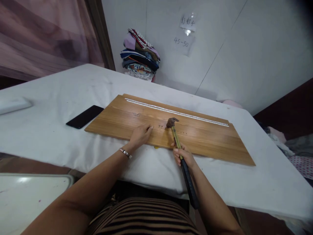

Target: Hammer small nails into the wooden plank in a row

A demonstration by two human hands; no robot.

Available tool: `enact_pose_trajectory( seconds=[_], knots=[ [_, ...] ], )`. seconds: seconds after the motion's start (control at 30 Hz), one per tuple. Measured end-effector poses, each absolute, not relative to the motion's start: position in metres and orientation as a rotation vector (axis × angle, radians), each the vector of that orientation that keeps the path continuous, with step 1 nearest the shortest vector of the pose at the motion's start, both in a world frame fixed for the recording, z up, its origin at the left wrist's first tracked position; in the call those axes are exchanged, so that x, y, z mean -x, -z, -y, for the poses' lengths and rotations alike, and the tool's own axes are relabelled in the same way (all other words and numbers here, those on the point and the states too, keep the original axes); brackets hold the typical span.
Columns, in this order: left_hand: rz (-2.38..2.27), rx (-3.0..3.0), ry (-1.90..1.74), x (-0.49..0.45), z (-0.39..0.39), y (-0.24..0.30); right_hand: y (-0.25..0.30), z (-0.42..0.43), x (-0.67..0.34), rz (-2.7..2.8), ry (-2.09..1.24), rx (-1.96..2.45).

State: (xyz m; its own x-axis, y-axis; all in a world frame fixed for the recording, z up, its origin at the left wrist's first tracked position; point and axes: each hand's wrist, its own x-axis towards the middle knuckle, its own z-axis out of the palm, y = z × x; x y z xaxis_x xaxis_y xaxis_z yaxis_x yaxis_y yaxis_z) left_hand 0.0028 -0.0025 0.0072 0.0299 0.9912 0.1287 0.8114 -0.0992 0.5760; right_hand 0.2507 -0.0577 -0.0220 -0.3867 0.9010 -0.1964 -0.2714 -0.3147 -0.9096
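Note:
A long wooden board [200, 140] lies on a white-covered table [49, 130]. My right hand [184, 156] is closed round the handle of a hammer [176, 138], whose head rests on the board beside a short row of small nail heads [160, 126]. My left hand [141, 133] lies on the board just left of those nails, fingers loosely curled and pressed to the wood; whether they pinch a nail is too small to tell. A few loose nails [136, 115] lie farther back on the board. A pale strip [176, 112] runs along the board's far edge.
A black phone [84, 116] lies on the table left of the board. A pile of folded cloths [140, 55] sits against the far wall, under paper notes [187, 31]. A white tray-like object [13, 105] is at the far left.

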Motion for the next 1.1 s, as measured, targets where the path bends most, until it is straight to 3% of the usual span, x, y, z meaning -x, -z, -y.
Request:
enact_pose_trajectory(
  seconds=[1.1],
  knots=[
    [-1.818, -1.963, -0.818, -0.0026, 0.0016, 0.0007, 0.0209, 0.0592, -0.2493, 1.045, -1.826, 0.913]
  ],
)
